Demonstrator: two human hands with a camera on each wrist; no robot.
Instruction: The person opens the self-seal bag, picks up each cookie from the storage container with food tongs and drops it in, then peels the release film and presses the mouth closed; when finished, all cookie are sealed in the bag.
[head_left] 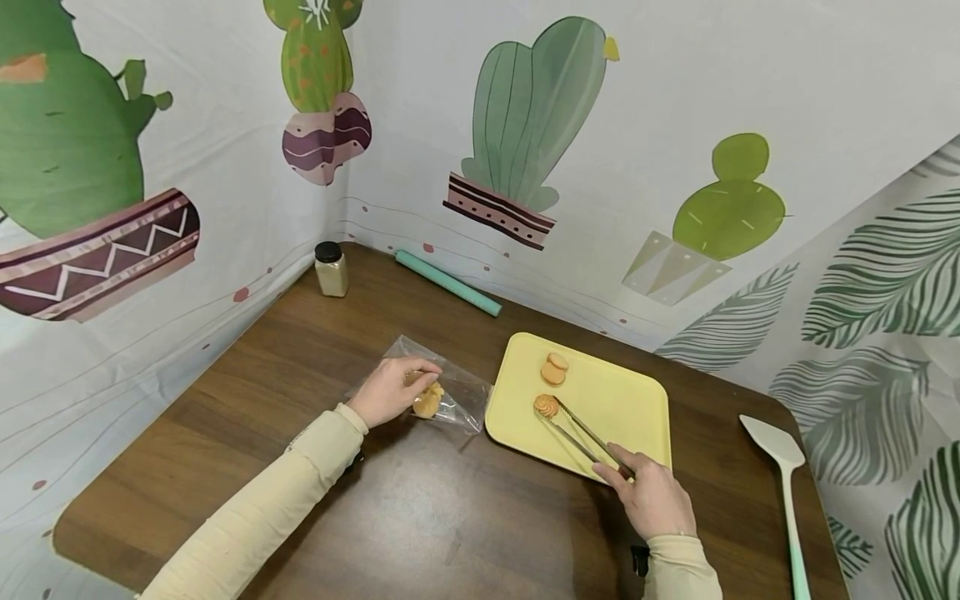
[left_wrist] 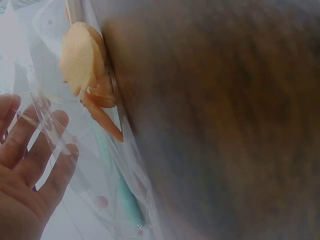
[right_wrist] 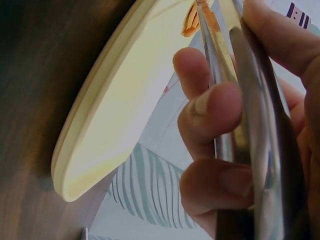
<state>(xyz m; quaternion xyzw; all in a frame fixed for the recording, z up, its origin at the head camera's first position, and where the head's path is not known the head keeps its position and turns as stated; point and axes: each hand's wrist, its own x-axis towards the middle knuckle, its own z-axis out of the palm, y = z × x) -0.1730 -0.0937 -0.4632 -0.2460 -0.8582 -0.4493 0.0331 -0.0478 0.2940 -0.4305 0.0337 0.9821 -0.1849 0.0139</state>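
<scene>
Head view: right hand (head_left: 654,496) grips the metal tongs (head_left: 592,436), fingers curled round the arms; the tips clamp a swirled cookie (head_left: 546,406) over the left part of the yellow tray (head_left: 622,408). Can't tell if it's lifted clear. Two more cookies (head_left: 553,373) overlap just beyond, on the far side. Left hand (head_left: 392,387) pinches the clear bag (head_left: 462,398) left of the tray, thumb and index together; left wrist view has the other fingers apart. Bagged cookies (head_left: 427,403) sit inside.

Risks: squeeze too hard and the cookie likely cracks; too light, or tips off-centre, and it probably twists out of the tongs between tray and bag. Film looks limp — if the left pinch slackens, the opening likely collapses and snags the tongs. Bag's right end lies right by the tray's left rim, so a low pass could drag it. A swing to the far side could knock the overlapping pair apart.
</scene>
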